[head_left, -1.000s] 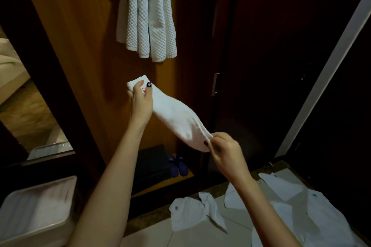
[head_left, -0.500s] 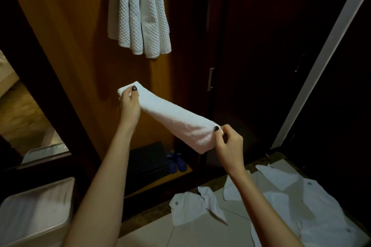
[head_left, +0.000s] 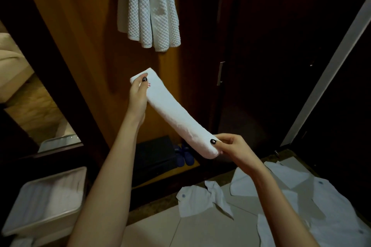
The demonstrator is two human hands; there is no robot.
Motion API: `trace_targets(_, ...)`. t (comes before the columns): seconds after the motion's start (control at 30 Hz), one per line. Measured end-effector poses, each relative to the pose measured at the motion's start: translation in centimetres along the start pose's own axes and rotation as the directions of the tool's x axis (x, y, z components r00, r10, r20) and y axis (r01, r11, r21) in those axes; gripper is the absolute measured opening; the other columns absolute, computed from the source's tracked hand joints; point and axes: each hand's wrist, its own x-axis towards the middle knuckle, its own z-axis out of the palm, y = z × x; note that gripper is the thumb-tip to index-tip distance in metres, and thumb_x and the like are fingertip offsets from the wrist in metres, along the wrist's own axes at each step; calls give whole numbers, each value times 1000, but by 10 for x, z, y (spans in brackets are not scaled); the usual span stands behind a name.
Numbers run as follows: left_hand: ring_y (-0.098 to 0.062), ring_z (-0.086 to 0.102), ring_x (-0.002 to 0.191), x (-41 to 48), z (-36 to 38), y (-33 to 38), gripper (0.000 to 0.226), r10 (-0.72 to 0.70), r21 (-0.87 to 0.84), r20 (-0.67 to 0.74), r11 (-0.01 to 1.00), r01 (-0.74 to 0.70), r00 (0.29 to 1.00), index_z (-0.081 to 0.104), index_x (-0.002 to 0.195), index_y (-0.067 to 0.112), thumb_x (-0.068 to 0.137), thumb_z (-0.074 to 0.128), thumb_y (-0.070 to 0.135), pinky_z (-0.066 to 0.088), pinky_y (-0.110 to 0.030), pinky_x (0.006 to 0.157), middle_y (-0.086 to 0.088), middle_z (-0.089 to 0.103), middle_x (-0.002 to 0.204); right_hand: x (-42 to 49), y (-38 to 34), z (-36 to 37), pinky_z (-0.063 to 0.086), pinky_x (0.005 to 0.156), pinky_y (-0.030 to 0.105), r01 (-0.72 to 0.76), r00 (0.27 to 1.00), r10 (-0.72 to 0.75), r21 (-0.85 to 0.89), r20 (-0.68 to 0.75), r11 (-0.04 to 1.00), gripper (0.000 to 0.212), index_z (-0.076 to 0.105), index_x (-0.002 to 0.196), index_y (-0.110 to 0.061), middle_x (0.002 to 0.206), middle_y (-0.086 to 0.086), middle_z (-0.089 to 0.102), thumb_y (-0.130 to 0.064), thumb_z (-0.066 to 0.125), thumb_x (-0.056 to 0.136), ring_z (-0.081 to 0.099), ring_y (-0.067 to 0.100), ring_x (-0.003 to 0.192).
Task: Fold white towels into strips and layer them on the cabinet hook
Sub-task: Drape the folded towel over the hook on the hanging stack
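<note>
White terry strip [head_left: 176,116], already folded narrow. The head view is the only one we get. The strip is stretched on a slant between both hands, up in the air in front of the wooden cabinet panel [head_left: 90,36]. Left hand [head_left: 138,96] pinches the upper end with the thumb on top of the cloth. Right hand [head_left: 230,146] pinches the lower end, thumb pressed on the front face.

The waffle-weave towels [head_left: 148,6] hang down the panel above the strip. The hook itself is out of frame, so can't tell how they sit on it.

Handling guess: light, soft, totally floppy. It'd sag the second one end goes free, and the folds would probably open up if you only held a corner. I'd hold it across the full width at the ends, or by the middle for draping. Not slippery, nothing to break.

Lower down: white shirts [head_left: 200,200] on the floor, a pale bin [head_left: 46,198], and blue slippers [head_left: 184,156] beside a black box [head_left: 154,152].
</note>
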Motion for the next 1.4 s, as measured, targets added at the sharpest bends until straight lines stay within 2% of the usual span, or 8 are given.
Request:
trace_targets(0.17,-16,65,111,-6,7,17,38,19,-150,108,989,-3,994,45,141,14,104,42,24,55,-25,81,-8,61,130,5,15,13,51,78,28,-64,998,64,-10,0,998,23,74,104,-22,75,-2,71,-7,66,88,64,9,74)
trace_targets(0.33,-24,58,122,-10,9,36,38,69,-181,193,983,-33,979,47,139,7,103,44,20,53,-33,94,-17,55,137,12,21,26,52,72,19,-52,996,59,-102,70,993,12,75,93,-14,90,1,72,-21,66,89,66,15,84)
trace_targets(0.6,-31,58,123,-20,5,53,39,75,-377,295,925,44,953,59,131,14,98,52,32,50,-44,100,-15,63,128,21,14,47,45,66,17,49,993,-63,149,97,988,19,70,73,-33,86,-14,67,-22,54,75,60,4,81)
trace_targets(0.73,-30,58,122,-18,2,55,32,51,-407,287,910,73,957,67,122,21,99,49,35,53,-41,92,-13,63,128,24,11,44,29,60,29,62,985,-84,139,152,988,13,54,67,-21,71,-4,49,-32,58,72,44,11,67)
trace_targets(0.87,-29,61,119,-10,-4,53,30,58,-448,272,891,73,961,70,117,19,100,48,31,53,-41,91,-12,66,123,22,3,37,34,65,30,121,980,-137,112,146,986,23,56,74,-12,74,5,46,-33,60,82,44,17,70)
trace_targets(1.17,-11,65,97,8,-4,21,34,30,-217,-152,974,-63,988,50,133,6,99,48,5,53,-17,69,-5,60,117,28,-10,17,36,63,28,248,934,-275,-141,-229,959,25,52,73,-13,68,-5,48,-13,55,98,45,6,65)
trace_targets(1.27,-11,61,100,15,-5,6,36,67,-114,-163,990,-86,984,50,131,13,97,52,1,52,-15,69,-5,53,122,32,-12,18,46,68,26,279,883,-317,-156,-346,947,6,59,95,-16,89,-6,61,-10,57,97,58,7,77)
trace_targets(1.4,-10,61,100,23,-14,-9,37,103,-8,-77,995,-104,992,55,126,20,94,59,3,53,-15,69,2,55,118,39,-17,9,52,72,18,298,897,-275,14,-345,954,31,68,109,-24,107,-11,68,-3,48,98,63,5,96)
